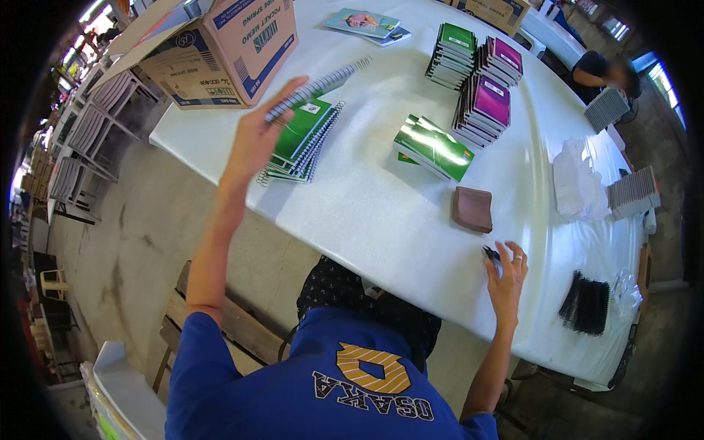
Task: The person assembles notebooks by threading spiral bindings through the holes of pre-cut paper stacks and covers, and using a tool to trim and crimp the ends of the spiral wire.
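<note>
My left hand [255, 138] is closed on one end of a spiral notebook [326, 84], raised edge-on with its wire coil showing. Right below it, a pile of green spiral notebooks [297, 132] lies near the table's edge. My right hand [507, 279], fingers curled, pinches a small black object [490, 254] just over the table; its kind is too small to make out. Beyond that hand sits a brown curved block [471, 210]. Farther in, a few glossy green notebooks [435, 147] lie stacked askew.
Stacks of green notebooks [451, 55] and purple notebooks [484, 103] stand farther back. A cardboard box [220, 59] is at the far left, near teal booklets [364, 23]. Black spiral coils [584, 303] and clear plastic [625, 290] lie right. A person [605, 73] sits across.
</note>
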